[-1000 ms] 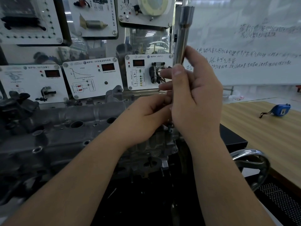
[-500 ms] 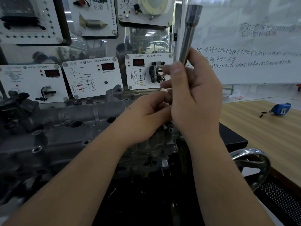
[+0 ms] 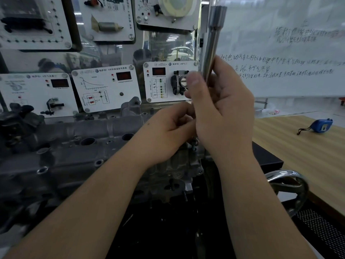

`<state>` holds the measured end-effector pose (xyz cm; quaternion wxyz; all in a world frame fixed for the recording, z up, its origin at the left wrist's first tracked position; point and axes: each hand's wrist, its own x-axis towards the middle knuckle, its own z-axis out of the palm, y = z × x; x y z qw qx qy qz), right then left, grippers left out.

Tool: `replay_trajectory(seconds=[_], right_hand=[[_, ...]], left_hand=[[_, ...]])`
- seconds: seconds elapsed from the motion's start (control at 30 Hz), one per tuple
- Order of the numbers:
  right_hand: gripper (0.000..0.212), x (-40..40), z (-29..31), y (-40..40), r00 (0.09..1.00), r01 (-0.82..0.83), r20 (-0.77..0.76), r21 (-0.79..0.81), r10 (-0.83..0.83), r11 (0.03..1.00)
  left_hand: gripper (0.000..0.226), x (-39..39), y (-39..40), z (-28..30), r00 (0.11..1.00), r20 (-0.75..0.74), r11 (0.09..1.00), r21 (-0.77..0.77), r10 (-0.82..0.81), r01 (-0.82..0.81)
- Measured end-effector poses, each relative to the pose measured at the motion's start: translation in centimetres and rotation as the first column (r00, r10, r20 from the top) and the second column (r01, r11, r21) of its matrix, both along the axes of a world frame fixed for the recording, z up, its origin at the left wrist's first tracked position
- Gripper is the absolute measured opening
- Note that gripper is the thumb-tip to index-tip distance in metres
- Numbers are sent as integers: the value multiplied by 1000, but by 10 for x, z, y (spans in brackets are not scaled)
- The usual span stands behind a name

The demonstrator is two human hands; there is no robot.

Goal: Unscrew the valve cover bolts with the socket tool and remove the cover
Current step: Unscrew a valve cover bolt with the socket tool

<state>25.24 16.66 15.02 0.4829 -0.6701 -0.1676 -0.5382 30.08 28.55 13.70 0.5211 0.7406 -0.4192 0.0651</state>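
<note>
The right hand (image 3: pixel 222 116) has tipped the socket tool (image 3: pixel 212 40) rightward, fingers wrapped round it; the left hand (image 3: pixel 168 131) pinches at its hidden lower end, likely freeing a bolt.

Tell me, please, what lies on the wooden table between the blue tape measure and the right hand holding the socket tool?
In the head view, only bare wooden table shows between the blue tape measure and the right hand gripping the socket tool.

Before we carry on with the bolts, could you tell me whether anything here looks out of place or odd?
Only one thing: the socket tool is not on a bolt. The right hand holds it upright above the valve cover, open end up, while the left hand works at its lower end. Nothing looks spilled or damaged.
</note>
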Motion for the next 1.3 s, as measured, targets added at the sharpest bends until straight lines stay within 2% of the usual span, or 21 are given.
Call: replay_trajectory(seconds=[0.07,0.2,0.33,0.37,0.47,0.53,0.7,0.8,1.03,1.3], right_hand=[[13,0,0,-1,999,40,12,3,-40,999],[22,0,-1,0,999,29,-24,4,-29,1000],[43,0,-2,0,999,-7,-44,38,9,999],[39,0,-2,1,999,-13,-35,39,14,999],[11,0,0,2,1000,-10,-3,19,11,1000],[6,0,0,1,1000,18,16,37,-19,999],[29,-1,-1,0,1000,28,-5,31,-28,999],[42,0,-2,1,1000,1,-14,57,0,998],[17,0,-1,0,999,33,40,47,-35,998],[33,1,-2,2,999,23,27,76,-25,997]], left_hand=[[29,0,-1,0,1000,2,1000,11,12,-12],[17,1,1,-1,1000,19,999,28,22,-23],[25,0,2,0,1000,-1,1000,26,-7,7],[26,0,2,1,1000,-1,1000,27,-5,5],[25,1,-1,0,1000,12,999,24,21,-21],[29,1,-2,0,999,22,999,41,29,-29],[36,1,0,1,1000,-3,998,54,17,-17],[29,2,3,0,1000,5,998,62,10,-10],[33,0,-3,0,1000,4,1000,17,-3,2],[34,1,1,1,1000,-17,999,29,-26,26]])
